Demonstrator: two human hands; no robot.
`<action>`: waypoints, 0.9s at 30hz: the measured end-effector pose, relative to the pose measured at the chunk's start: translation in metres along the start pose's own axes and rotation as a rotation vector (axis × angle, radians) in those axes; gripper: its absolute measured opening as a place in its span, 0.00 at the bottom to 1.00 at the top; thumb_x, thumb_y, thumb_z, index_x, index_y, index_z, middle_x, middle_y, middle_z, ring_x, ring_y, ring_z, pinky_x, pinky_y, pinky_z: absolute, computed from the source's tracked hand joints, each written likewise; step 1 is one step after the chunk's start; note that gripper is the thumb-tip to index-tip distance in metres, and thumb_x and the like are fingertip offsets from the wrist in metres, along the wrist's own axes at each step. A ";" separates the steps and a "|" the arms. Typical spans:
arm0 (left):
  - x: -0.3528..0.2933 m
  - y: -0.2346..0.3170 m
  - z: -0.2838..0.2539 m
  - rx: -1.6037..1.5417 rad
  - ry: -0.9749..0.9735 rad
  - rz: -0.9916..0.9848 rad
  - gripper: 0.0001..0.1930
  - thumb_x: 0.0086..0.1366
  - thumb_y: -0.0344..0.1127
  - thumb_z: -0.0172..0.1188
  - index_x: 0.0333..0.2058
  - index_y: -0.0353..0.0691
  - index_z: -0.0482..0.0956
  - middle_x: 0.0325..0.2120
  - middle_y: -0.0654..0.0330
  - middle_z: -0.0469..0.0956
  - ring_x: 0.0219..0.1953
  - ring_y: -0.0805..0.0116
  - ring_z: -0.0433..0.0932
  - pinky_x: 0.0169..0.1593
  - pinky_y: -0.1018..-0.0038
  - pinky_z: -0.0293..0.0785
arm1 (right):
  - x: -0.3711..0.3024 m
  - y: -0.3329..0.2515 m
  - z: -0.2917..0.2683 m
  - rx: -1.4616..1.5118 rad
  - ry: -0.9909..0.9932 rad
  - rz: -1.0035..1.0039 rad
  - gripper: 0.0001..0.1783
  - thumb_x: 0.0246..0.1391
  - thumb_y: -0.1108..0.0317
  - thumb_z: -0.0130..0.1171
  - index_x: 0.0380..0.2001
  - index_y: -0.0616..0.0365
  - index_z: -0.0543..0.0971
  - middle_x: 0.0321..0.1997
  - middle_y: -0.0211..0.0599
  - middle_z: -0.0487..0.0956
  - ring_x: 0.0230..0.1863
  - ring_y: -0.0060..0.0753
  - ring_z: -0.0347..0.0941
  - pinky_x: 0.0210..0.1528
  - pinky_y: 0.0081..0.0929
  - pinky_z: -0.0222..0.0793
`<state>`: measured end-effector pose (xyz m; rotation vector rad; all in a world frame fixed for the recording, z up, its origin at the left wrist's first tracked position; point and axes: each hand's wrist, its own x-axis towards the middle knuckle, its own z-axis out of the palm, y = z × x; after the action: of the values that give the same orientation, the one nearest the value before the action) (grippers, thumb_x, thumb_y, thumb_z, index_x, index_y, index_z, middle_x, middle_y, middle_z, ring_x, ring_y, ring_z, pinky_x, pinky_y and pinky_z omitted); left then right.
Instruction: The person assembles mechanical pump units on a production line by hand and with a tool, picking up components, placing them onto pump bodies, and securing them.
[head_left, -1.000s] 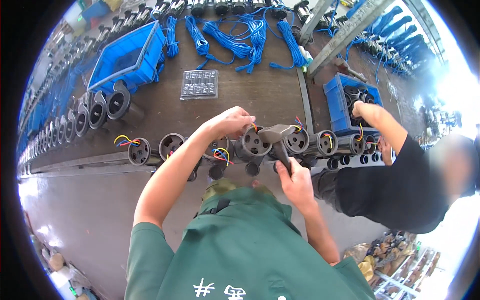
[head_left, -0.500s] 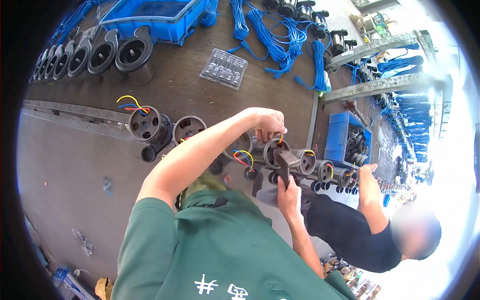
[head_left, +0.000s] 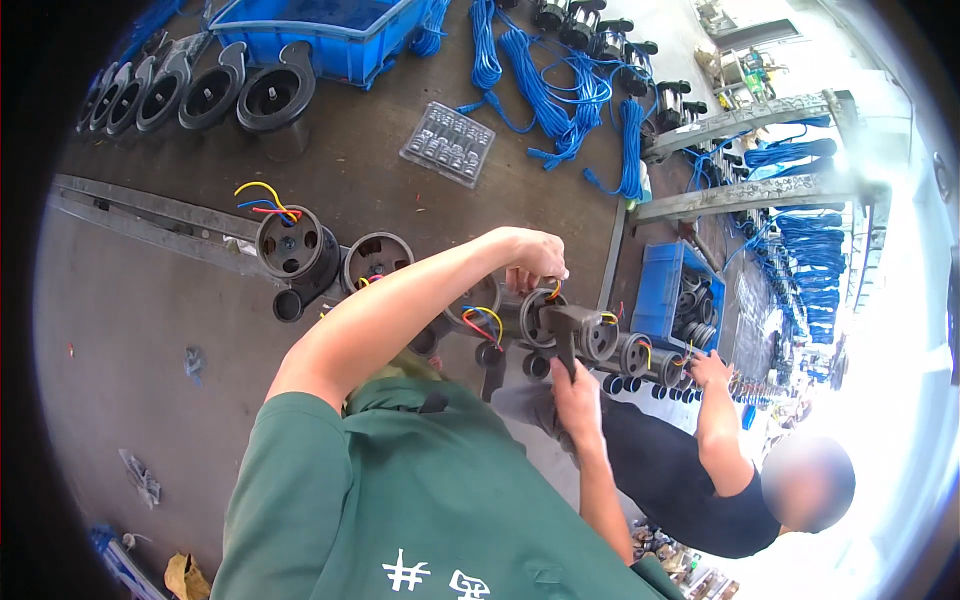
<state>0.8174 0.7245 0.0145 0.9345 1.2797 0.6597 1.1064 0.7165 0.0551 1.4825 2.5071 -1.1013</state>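
Note:
My right hand (head_left: 577, 402) grips the handle of a hammer (head_left: 568, 325), whose blurred head is at the open end of a dark, round motor housing (head_left: 530, 318). Whether the head touches the housing cannot be told. My left hand (head_left: 540, 258) is bent over the upper rim of that same housing, fingers drawn together beside its orange and yellow wires (head_left: 555, 289). What those fingers hold is hidden. A similar housing (head_left: 599, 338) stands just right of the hammer, and another housing (head_left: 293, 243) with yellow, blue and red wires is at the left.
On the brown workbench (head_left: 350, 190) lie a clear tray of small metal parts (head_left: 449, 144) and bundled blue cables (head_left: 540, 85). A blue crate (head_left: 375, 45) and black pump casings (head_left: 275, 95) stand farther back. At the right, a co-worker's hand (head_left: 711, 369) reaches beside another blue crate (head_left: 655, 290).
The view has shifted slightly. My hammer has moved a little and its head is now blurred; my left hand stays by the housing. The co-worker's hand has come down toward the housings.

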 end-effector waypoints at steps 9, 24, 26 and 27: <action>-0.003 -0.002 0.001 0.000 0.031 0.014 0.20 0.73 0.45 0.54 0.40 0.28 0.80 0.27 0.51 0.82 0.29 0.61 0.84 0.35 0.65 0.85 | -0.007 -0.019 -0.008 -0.013 0.182 -0.158 0.19 0.70 0.57 0.52 0.38 0.66 0.76 0.22 0.51 0.77 0.23 0.48 0.73 0.31 0.41 0.70; 0.000 0.004 0.002 0.020 0.049 -0.005 0.20 0.73 0.46 0.54 0.39 0.29 0.80 0.29 0.53 0.82 0.29 0.61 0.84 0.35 0.64 0.86 | 0.001 0.017 0.014 -0.157 0.138 -0.232 0.20 0.68 0.54 0.55 0.37 0.64 0.76 0.23 0.57 0.77 0.22 0.43 0.71 0.30 0.42 0.69; 0.001 0.000 0.002 0.005 0.048 0.002 0.21 0.73 0.46 0.54 0.41 0.29 0.80 0.30 0.52 0.82 0.30 0.60 0.85 0.36 0.63 0.87 | 0.001 0.005 0.010 -0.081 0.090 -0.171 0.22 0.67 0.51 0.55 0.35 0.64 0.77 0.23 0.54 0.77 0.23 0.38 0.72 0.31 0.41 0.68; 0.001 -0.004 0.005 0.015 0.038 0.017 0.21 0.73 0.46 0.54 0.43 0.28 0.80 0.32 0.51 0.82 0.30 0.59 0.85 0.36 0.63 0.87 | 0.003 -0.006 0.001 -0.071 0.012 -0.082 0.24 0.67 0.51 0.55 0.33 0.65 0.76 0.22 0.50 0.76 0.23 0.35 0.71 0.30 0.39 0.68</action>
<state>0.8224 0.7222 0.0107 0.9497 1.3131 0.6850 1.0999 0.7164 0.0568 1.3846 2.6079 -1.0044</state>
